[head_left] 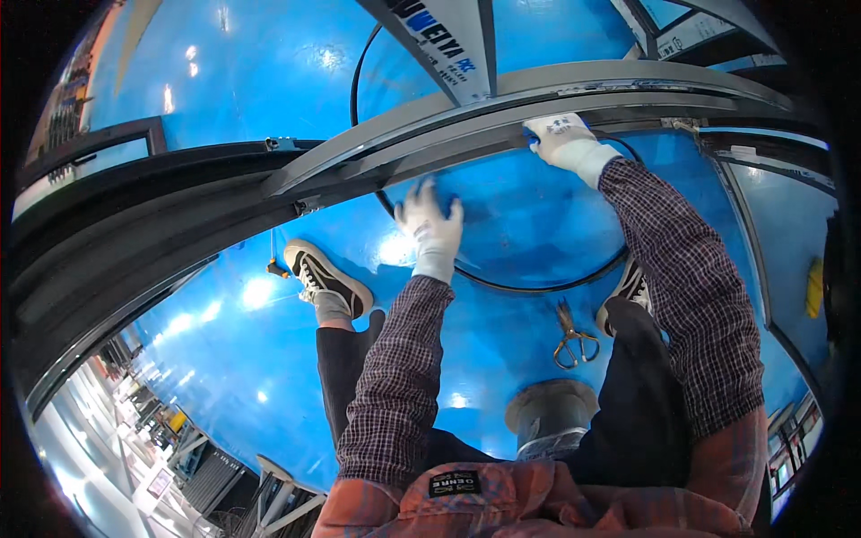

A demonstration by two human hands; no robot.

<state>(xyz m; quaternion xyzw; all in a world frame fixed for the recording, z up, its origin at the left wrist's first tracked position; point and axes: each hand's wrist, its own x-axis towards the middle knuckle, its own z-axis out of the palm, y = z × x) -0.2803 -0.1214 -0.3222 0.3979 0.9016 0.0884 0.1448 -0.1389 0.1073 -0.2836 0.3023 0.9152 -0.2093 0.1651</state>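
A: Where's the left hand?
B: The left hand (430, 222), in a white glove, is near the middle, just toward 12 o'clock. Its fingers are spread and blurred, and I see nothing held in them.
A: And the right?
B: The right hand (563, 143), also gloved, is between 1 and 2 o'clock, up against the near edge of the grey metal frame (404, 131). Its fingertips are hidden, so I can't tell whether it grips.
A: How does the frame run?
B: In this bent view it curves from 9 o'clock over the top to about 2.
A: What's that black line?
B: A cord (529, 290), looping round below the frame. It passes behind the left hand in this view; I can't tell if they touch.
A: Anything else on the blue floor (484, 359)?
B: Scissors (571, 344) at 4 o'clock, handles toward the person, near the right shoe (630, 289). The left shoe (328, 280) is at 9.
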